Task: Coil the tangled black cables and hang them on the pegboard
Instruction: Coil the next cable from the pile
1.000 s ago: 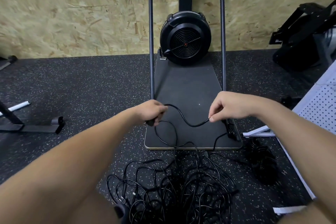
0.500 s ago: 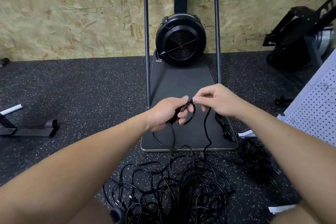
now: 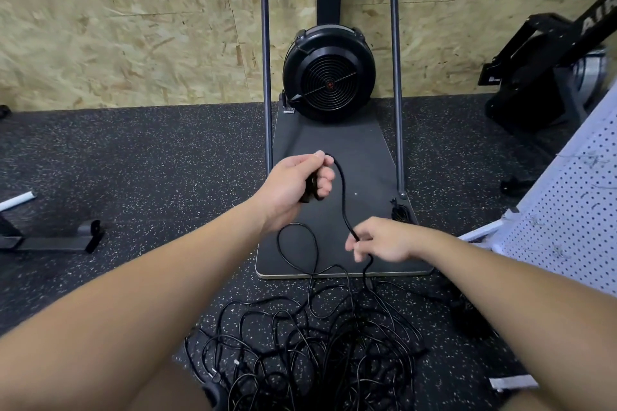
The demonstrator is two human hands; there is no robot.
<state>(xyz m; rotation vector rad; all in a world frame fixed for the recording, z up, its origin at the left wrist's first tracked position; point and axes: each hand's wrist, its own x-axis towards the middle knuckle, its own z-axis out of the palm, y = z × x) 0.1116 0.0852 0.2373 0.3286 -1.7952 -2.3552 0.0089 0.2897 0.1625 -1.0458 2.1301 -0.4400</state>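
A tangle of black cables (image 3: pixel 310 344) lies on the speckled floor just in front of me. One black cable (image 3: pixel 344 197) rises out of it. My left hand (image 3: pixel 297 182) grips the cable's plug end and a first loop, held up over the dark platform. From there the cable arcs down to my right hand (image 3: pixel 379 240), whose fingers pinch it lower and nearer to me. A slack loop hangs below my left wrist. The white pegboard (image 3: pixel 574 210) leans at the right edge.
A black fan machine (image 3: pixel 329 72) stands on a dark platform (image 3: pixel 364 150) between two upright poles against the chipboard wall. Another black machine (image 3: pixel 547 63) sits far right. A metal stand foot (image 3: pixel 56 238) lies on the left floor. A dark bundle (image 3: pixel 467 314) lies by the pegboard.
The hands were together half a second ago, forming a loop. My right hand has since slid down and back along the cable, while my left hand keeps the loop and has risen slightly.
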